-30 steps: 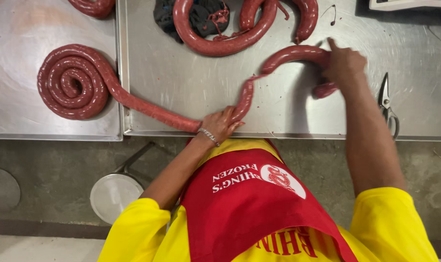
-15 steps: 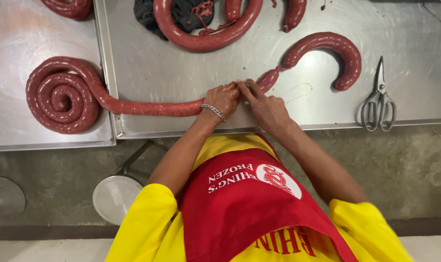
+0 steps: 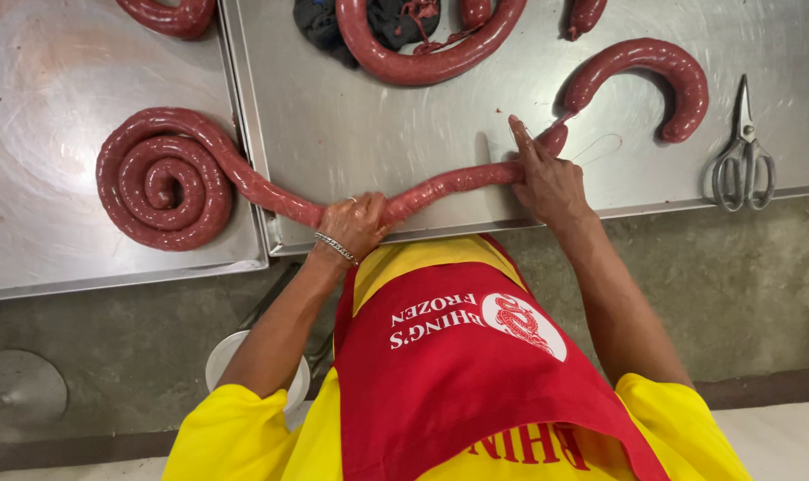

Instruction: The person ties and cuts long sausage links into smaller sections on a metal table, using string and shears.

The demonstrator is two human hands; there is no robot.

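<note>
Red coiled sausage rope point(image 3: 164, 178) runs across steel trays point(image 3: 351, 134); I see my left hand point(image 3: 353, 224) gripping it, hiding that stretch, my right hand point(image 3: 547, 183) pinching it narrowly. Steel scissors point(image 3: 741, 151) lie right; upper sausages are cut off.

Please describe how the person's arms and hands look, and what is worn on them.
Both forearms are bare. The left hand has a thin silver chain bracelet at the wrist and a ring on one finger. The right hand shows no jewellery or glove. Short yellow sleeves cover the upper arms, and a red apron with white print lies over the chest.
</note>
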